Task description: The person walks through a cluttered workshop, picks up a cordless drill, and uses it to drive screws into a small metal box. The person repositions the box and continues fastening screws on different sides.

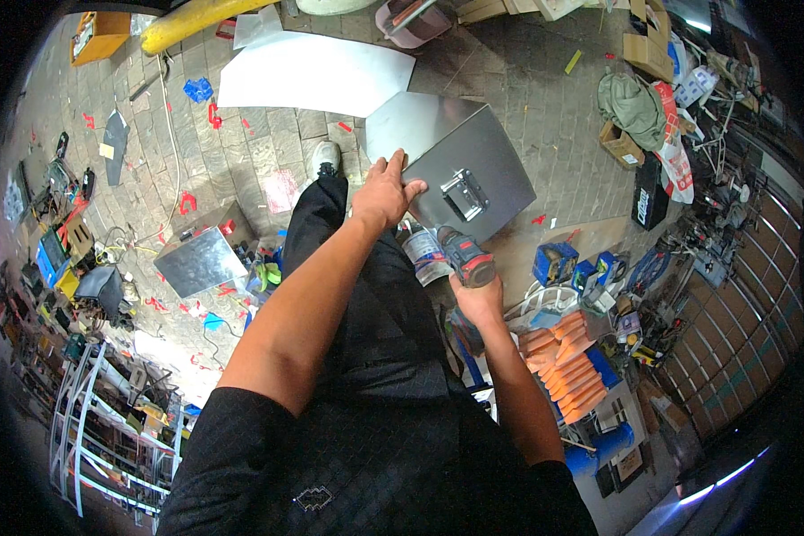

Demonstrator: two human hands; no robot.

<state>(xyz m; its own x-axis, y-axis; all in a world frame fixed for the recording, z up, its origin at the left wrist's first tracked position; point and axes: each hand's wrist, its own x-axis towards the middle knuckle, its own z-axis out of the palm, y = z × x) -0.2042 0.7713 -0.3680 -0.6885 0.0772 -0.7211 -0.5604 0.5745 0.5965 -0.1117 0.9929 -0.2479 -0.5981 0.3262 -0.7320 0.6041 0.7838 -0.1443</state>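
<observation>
A grey sheet-metal box [500,165] stands in front of me, with a silver handle [464,195] on its dark face. My left hand [382,195] holds the box at its left corner, the fingers over the edge and the thumb against the face with the handle. In my right hand [481,302] is a cordless drill [469,259], its front end close to the box just below the handle. Most of the right fingers are hidden behind the drill. Beside my leg, partly hidden by the drill, is a round container with a printed label [424,248].
A large white sheet [308,76] lies beyond the box. To the left are another metal panel [201,263] and scattered red pieces. Orange stacked pieces [572,375] and blue tools [558,263] are at the right. A yellow pipe [192,25] crosses the far left.
</observation>
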